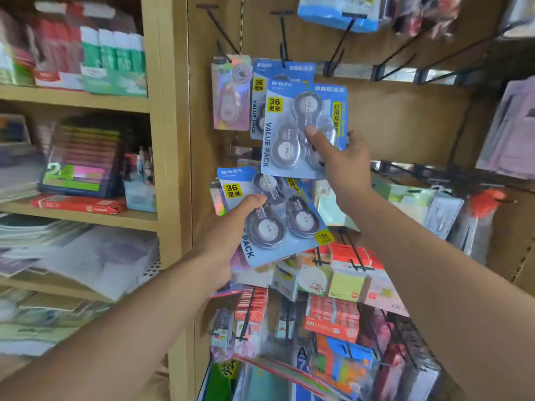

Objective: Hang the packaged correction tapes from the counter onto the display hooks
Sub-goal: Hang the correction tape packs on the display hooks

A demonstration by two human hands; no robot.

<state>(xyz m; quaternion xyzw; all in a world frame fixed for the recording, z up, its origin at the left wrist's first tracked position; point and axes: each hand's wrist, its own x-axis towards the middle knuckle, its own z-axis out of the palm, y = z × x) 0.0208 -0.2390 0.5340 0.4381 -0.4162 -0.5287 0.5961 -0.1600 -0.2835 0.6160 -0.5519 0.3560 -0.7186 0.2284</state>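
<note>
A blue pack (275, 221) is held low in the left hand (231, 227), another pack (304, 131) is pinched higher by the right hand (344, 160), and next its hole must be slid onto the hook (282, 39).

I see blue cards with yellow "36" patches on both correction tape packs (304, 128), the tape cases dark grey. Left of the black hook (282, 39) hangs a pink holographic pack (230, 92)
</note>
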